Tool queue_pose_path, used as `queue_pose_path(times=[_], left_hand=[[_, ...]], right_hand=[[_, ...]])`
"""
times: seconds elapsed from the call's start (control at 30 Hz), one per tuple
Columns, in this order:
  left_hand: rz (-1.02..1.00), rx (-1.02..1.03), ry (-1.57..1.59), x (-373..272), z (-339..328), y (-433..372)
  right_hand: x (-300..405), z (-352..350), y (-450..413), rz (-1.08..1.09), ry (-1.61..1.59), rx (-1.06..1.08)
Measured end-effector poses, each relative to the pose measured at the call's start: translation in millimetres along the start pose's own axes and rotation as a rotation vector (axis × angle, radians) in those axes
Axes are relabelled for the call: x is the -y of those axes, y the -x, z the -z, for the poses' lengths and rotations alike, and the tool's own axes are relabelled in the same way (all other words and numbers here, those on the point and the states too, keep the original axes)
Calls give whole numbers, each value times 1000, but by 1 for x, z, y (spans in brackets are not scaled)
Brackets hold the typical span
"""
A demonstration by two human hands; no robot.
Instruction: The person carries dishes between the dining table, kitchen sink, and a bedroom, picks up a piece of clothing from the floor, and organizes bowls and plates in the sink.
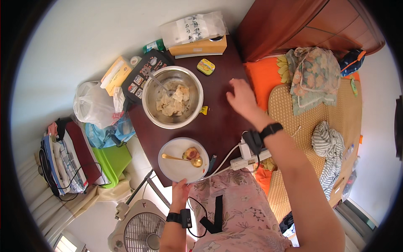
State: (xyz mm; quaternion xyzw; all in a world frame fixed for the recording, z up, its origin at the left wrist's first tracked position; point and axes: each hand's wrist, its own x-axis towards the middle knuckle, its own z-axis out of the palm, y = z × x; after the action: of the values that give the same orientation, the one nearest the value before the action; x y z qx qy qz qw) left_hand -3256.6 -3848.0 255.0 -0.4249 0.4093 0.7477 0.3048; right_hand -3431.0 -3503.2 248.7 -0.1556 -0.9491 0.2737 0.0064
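Observation:
My left hand [181, 190] grips the near rim of a white plate [171, 148] at the table's front edge. On the plate lie a gold-coloured spoon [176, 157] and a partly eaten, reddish-centred piece of food [191, 153]. Beyond it stands a wide stainless steel bowl [146, 108] holding pale, folded dumpling-like food [173, 102] and a slotted metal spoon [159, 82]. My right hand [242, 97] hovers over or rests on the table's right side, thumb and forefinger apart; I see nothing in it. Left of its fingertips is a yellow tin [206, 66].
A yellow wrapper [204, 110] lies beside the bowl on the dark red table [220, 126]. A power strip [242, 163] with cables sits at the near right edge. Bags, a tissue box [116, 74] and a wooden box [198, 47] line the wall. A fan [141, 230] stands below left.

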Motion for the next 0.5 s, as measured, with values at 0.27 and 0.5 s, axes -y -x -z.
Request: queue_pose_path(times=[0.27, 0.5], left_hand=[[-52, -28, 230, 14, -10, -2], [-10, -5, 173, 10, -4, -5]], right_hand=[[-23, -6, -21, -173, 403, 360], [-7, -5, 20, -141, 47, 511]])
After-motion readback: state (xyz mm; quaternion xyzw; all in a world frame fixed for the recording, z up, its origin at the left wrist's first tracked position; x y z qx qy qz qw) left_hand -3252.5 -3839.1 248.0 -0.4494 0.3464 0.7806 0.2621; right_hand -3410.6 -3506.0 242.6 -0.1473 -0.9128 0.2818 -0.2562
